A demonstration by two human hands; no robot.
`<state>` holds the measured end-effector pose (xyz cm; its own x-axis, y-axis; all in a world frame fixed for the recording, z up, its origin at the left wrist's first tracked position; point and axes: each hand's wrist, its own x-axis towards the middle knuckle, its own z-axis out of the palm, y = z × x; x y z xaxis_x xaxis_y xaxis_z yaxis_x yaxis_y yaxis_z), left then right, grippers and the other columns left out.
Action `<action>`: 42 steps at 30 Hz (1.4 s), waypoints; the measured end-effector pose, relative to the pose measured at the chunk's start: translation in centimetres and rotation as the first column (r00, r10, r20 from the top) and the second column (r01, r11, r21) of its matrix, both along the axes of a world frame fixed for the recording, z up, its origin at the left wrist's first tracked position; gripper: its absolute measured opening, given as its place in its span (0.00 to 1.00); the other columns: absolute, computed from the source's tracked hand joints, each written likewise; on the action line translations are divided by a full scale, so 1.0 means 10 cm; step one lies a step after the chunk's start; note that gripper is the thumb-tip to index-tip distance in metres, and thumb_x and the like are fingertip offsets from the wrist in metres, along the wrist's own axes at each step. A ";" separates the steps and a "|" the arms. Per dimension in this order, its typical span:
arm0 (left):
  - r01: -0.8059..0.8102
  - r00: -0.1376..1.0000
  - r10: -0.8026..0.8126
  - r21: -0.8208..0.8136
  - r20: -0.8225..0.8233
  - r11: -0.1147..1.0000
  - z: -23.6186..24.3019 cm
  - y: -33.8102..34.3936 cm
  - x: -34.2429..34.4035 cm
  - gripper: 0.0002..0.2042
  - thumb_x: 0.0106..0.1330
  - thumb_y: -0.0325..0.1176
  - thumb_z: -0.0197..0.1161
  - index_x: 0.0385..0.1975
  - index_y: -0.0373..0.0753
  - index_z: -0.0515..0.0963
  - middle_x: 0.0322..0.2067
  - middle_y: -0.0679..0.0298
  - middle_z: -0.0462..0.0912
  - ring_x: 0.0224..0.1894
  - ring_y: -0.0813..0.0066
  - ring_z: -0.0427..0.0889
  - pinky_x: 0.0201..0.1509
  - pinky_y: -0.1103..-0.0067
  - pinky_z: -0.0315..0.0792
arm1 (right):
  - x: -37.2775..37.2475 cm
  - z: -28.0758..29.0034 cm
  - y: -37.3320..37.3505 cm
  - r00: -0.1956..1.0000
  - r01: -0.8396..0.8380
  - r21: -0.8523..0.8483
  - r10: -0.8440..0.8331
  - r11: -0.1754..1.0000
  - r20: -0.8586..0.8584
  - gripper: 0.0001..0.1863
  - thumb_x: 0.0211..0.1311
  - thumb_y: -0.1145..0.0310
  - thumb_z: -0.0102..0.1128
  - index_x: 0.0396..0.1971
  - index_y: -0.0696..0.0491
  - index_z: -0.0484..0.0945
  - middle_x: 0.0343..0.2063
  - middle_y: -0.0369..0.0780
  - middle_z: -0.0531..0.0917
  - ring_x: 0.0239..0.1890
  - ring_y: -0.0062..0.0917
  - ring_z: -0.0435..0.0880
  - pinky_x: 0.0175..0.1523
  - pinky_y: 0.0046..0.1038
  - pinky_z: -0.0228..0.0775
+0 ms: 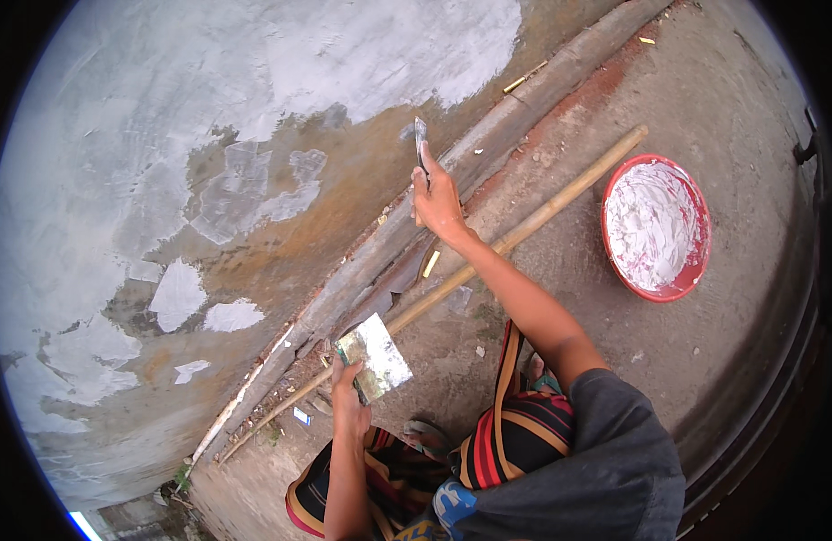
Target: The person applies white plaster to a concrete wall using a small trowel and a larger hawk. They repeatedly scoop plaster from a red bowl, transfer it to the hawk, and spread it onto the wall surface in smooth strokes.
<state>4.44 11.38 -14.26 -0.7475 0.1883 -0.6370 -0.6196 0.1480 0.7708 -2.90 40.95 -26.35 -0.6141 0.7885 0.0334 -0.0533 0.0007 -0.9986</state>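
My right hand (437, 200) is raised toward the wall (254, 135) and grips a narrow putty knife (420, 140), its blade touching the brown, uncoated part of the wall near a white plastered patch. My left hand (347, 397) is lower, near my knees, and holds a flat square metal plate (374, 354) smeared with white putty. I squat close to the foot of the wall, in a dark shirt and a striped cloth.
A red basin (656, 225) of white putty stands on the ground at the right. A long bamboo pole (488, 257) lies along the wall's base beside a concrete ledge (488, 135). Small debris lies scattered on the dirt floor.
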 end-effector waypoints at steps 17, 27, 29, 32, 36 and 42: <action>-0.031 1.000 0.031 -0.004 -0.007 1.000 0.00 -0.13 0.02 0.34 0.63 0.28 0.53 0.69 0.38 0.47 0.54 0.57 0.72 0.51 0.65 0.76 0.53 0.70 0.73 | -0.02 0.10 -0.06 0.998 0.006 -0.007 -0.007 1.000 -0.061 0.26 0.68 0.73 0.46 0.64 0.63 0.58 0.28 0.47 0.77 0.19 0.25 0.79 0.28 0.30 0.72; -0.047 0.999 0.047 -0.005 0.002 0.999 -0.01 -0.18 0.01 0.37 0.63 0.27 0.52 0.71 0.37 0.41 0.56 0.55 0.70 0.53 0.64 0.75 0.53 0.70 0.73 | 0.12 0.37 -0.47 0.964 -0.175 -0.101 0.150 0.979 -0.219 0.32 0.70 0.73 0.45 0.71 0.53 0.47 0.27 0.38 0.75 0.19 0.19 0.76 0.26 0.25 0.73; -0.047 0.999 0.047 0.021 -0.015 0.999 -0.05 -0.25 0.01 0.37 0.63 0.27 0.52 0.71 0.38 0.41 0.56 0.55 0.71 0.53 0.64 0.75 0.53 0.71 0.73 | -0.06 0.47 -0.60 0.951 -0.187 -0.104 0.154 0.977 -0.269 0.33 0.69 0.73 0.47 0.71 0.55 0.45 0.29 0.40 0.75 0.21 0.20 0.77 0.27 0.25 0.72; -0.055 0.998 0.055 -0.027 0.009 0.998 -0.01 -0.22 0.00 0.37 0.63 0.27 0.52 0.71 0.38 0.42 0.55 0.56 0.71 0.52 0.64 0.76 0.52 0.71 0.73 | -0.49 0.26 -0.78 0.940 0.152 0.234 -0.067 0.960 -0.335 0.35 0.68 0.74 0.50 0.70 0.60 0.45 0.31 0.43 0.74 0.28 0.23 0.80 0.32 0.26 0.72; -0.073 0.997 0.074 -0.053 0.019 0.996 -0.02 -0.20 -0.01 0.34 0.63 0.28 0.52 0.69 0.39 0.48 0.53 0.58 0.72 0.51 0.66 0.76 0.52 0.71 0.73 | -0.55 0.30 -1.12 0.944 -0.011 0.225 0.084 0.974 -0.319 0.40 0.64 0.75 0.51 0.70 0.60 0.38 0.50 0.60 0.71 0.42 0.48 0.78 0.47 0.39 0.71; -0.008 1.000 0.008 -0.023 -0.015 1.000 -0.02 -0.13 -0.07 0.30 0.61 0.29 0.52 0.66 0.41 0.55 0.53 0.60 0.72 0.51 0.67 0.76 0.53 0.71 0.73 | -0.22 0.29 -1.06 0.949 -0.120 0.216 0.176 0.969 -0.263 0.38 0.64 0.74 0.52 0.69 0.60 0.44 0.47 0.57 0.75 0.39 0.42 0.84 0.40 0.34 0.76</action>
<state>3.69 10.09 -14.50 -0.7585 0.1676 -0.6297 -0.6091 0.1612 0.7765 -5.09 30.37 -23.43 -0.6671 0.6501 0.3638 -0.3435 0.1649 -0.9246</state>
